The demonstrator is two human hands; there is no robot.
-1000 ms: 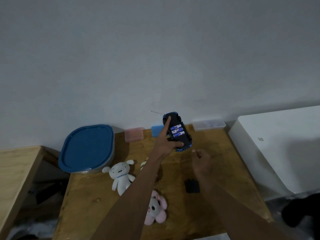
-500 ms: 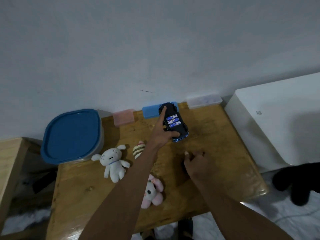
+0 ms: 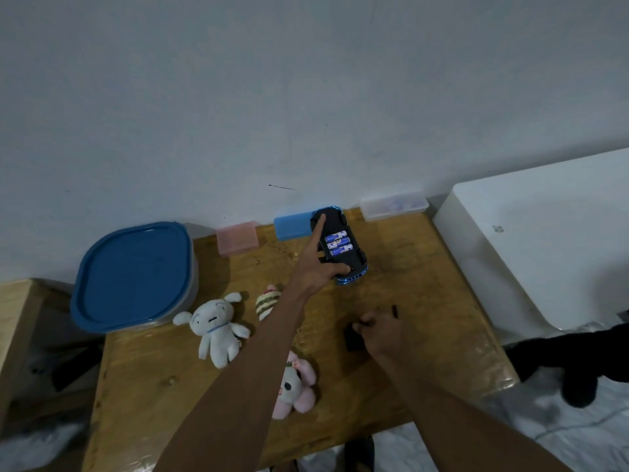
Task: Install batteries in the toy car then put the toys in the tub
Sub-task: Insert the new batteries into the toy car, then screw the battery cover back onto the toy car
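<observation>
Left hand: toy car held upside down, three batteries exposed.
Right hand: fingers curled on black battery cover, below the car.

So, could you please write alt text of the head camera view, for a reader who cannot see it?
Left hand holds an upturned toy car with three batteries showing, while the right hand grips a small black cover on the wooden table. Three plush toys and a blue-lidded tub sit to the left.
</observation>
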